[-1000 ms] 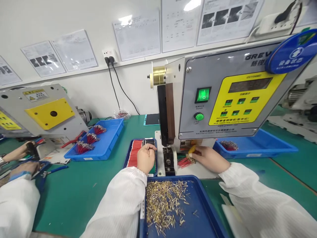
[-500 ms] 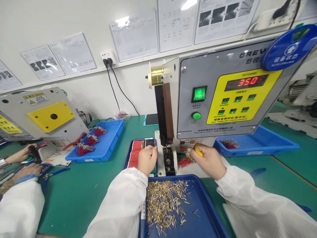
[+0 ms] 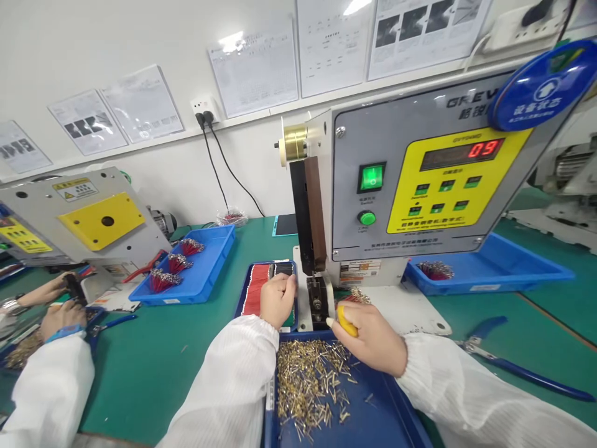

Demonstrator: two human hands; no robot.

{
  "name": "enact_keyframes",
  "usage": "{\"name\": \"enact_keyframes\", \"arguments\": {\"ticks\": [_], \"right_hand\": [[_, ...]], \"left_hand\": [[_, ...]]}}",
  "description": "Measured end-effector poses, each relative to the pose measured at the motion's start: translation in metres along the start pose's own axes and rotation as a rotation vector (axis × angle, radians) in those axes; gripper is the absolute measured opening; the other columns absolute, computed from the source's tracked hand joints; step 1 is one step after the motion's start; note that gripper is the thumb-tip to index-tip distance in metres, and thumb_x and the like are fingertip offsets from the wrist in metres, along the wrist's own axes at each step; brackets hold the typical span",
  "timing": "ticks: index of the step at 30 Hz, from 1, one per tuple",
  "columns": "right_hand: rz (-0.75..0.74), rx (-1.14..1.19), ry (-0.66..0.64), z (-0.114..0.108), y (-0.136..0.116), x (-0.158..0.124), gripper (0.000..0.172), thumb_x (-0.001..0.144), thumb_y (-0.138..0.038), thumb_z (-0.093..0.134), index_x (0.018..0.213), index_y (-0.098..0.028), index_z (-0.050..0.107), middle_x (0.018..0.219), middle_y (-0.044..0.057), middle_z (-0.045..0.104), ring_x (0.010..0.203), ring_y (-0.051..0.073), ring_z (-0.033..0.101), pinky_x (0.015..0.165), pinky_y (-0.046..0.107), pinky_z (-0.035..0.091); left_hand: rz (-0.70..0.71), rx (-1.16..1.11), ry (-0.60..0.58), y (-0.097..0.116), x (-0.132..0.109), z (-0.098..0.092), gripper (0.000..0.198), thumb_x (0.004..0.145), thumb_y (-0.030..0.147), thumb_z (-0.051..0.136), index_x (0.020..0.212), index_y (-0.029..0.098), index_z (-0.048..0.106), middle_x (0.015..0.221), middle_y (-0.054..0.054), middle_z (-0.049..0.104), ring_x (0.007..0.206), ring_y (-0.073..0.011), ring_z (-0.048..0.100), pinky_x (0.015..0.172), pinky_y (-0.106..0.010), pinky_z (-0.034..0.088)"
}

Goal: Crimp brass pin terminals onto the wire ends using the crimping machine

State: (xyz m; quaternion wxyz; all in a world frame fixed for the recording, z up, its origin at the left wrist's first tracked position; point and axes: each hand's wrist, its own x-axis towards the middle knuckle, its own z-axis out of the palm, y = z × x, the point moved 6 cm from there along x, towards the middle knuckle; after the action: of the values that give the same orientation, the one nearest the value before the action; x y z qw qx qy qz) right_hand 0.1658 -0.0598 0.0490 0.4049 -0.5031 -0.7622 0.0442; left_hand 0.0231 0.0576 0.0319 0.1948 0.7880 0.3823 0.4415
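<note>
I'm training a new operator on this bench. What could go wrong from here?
The left hand sits right beside the crimping press, so its fingers might get pinched if the press cycles. The right hand, gripping a yellow piece, hangs low over the blue tray of loose brass pins; a slip could knock them about and scatter them.

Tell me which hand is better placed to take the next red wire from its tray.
Probably the left: the left hand rests at the tray of red wires, while the right hand hangs over the brass pins, pinching a yellow object.
</note>
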Motion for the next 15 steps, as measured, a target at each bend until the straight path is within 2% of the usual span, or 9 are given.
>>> {"name": "enact_keyframes", "arguments": {"ticks": [4,6,8,9,10,11,12,13,15], "right_hand": [[-0.026,-0.015,-0.004,-0.002,-0.002,0.000,0.035,0.088,-0.029,0.049,0.057,-0.022,0.034,0.055,-0.005,0.040,0.048,0.010,0.038,0.049,0.024,0.029],[-0.071,-0.025,-0.009,-0.008,-0.009,0.003,0.032,0.089,-0.032,0.048,0.060,-0.020,0.044,0.057,-0.002,0.046,0.050,0.011,0.042,0.050,0.024,0.033],[-0.120,-0.049,-0.002,-0.020,-0.020,0.004,0.027,0.090,-0.033,0.047,0.069,-0.018,0.055,0.061,0.001,0.053,0.054,0.014,0.048,0.053,0.026,0.037],[-0.133,-0.058,0.007,-0.028,-0.027,0.003,0.025,0.091,-0.034,0.047,0.078,-0.017,0.060,0.065,0.003,0.057,0.058,0.016,0.051,0.056,0.028,0.040],[-0.130,-0.059,0.006,-0.035,-0.035,-0.001,0.024,0.091,-0.034,0.047,0.089,-0.017,0.063,0.071,0.005,0.062,0.064,0.018,0.055,0.059,0.031,0.043],[-0.113,-0.043,-0.007,-0.041,-0.043,-0.009,0.026,0.091,-0.035,0.047,0.102,-0.018,0.063,0.078,0.007,0.065,0.072,0.021,0.059,0.064,0.034,0.045],[-0.066,-0.018,-0.030,-0.045,-0.050,-0.020,0.031,0.090,-0.037,0.048,0.113,-0.020,0.061,0.089,0.010,0.067,0.082,0.024,0.061,0.069,0.038,0.047],[-0.014,0.021,-0.112,-0.044,-0.058,-0.035,0.038,0.088,-0.038,0.050,0.123,-0.025,0.058,0.105,0.011,0.066,0.094,0.027,0.061,0.075,0.042,0.048],[-0.023,0.152,-0.353,-0.030,-0.083,-0.074,0.045,0.083,-0.045,0.055,0.128,-0.041,0.055,0.112,0.006,0.065,0.099,0.030,0.061,0.072,0.045,0.051]], "left_hand": [[-0.020,-0.026,0.020,0.003,0.006,-0.003,0.044,0.093,0.036,0.040,0.062,0.019,0.065,0.071,-0.003,0.068,0.071,-0.0137,0.064,0.071,-0.025,0.048],[-0.045,-0.050,0.052,0.013,0.008,-0.016,0.035,0.092,0.039,0.042,0.081,0.019,0.069,0.084,-0.005,0.071,0.081,-0.0161,0.065,0.078,-0.028,0.049],[-0.099,-0.099,0.066,0.029,-0.001,-0.038,0.034,0.089,0.043,0.045,0.099,0.021,0.068,0.099,-0.007,0.070,0.094,-0.0189,0.064,0.086,-0.032,0.049],[-0.141,-0.131,0.041,0.037,-0.012,-0.050,0.036,0.087,0.045,0.047,0.105,0.022,0.067,0.105,-0.007,0.069,0.099,-0.0204,0.063,0.089,-0.034,0.049],[-0.201,-0.159,-0.045,0.046,-0.028,-0.059,0.037,0.083,0.049,0.050,0.106,0.025,0.068,0.108,-0.007,0.068,0.102,-0.0218,0.062,0.090,-0.035,0.049],[-0.276,-0.193,-0.197,0.053,-0.051,-0.064,0.039,0.079,0.052,0.054,0.108,0.032,0.068,0.111,-0.005,0.068,0.106,-0.0228,0.061,0.089,-0.037,0.049],[-0.313,-0.200,-0.267,0.060,-0.077,-0.072,0.038,0.074,0.055,0.056,0.104,0.037,0.070,0.107,-0.004,0.069,0.103,-0.0244,0.062,0.084,-0.039,0.051],[-0.341,-0.202,-0.317,0.067,-0.106,-0.079,0.034,0.068,0.059,0.058,0.094,0.042,0.072,0.098,-0.004,0.071,0.096,-0.0264,0.065,0.075,-0.042,0.053],[-0.435,-0.225,-0.476,0.072,-0.165,-0.079,0.029,0.062,0.066,0.054,0.082,0.053,0.071,0.083,-0.001,0.072,0.084,-0.0287,0.067,0.059,-0.046,0.052]]}}
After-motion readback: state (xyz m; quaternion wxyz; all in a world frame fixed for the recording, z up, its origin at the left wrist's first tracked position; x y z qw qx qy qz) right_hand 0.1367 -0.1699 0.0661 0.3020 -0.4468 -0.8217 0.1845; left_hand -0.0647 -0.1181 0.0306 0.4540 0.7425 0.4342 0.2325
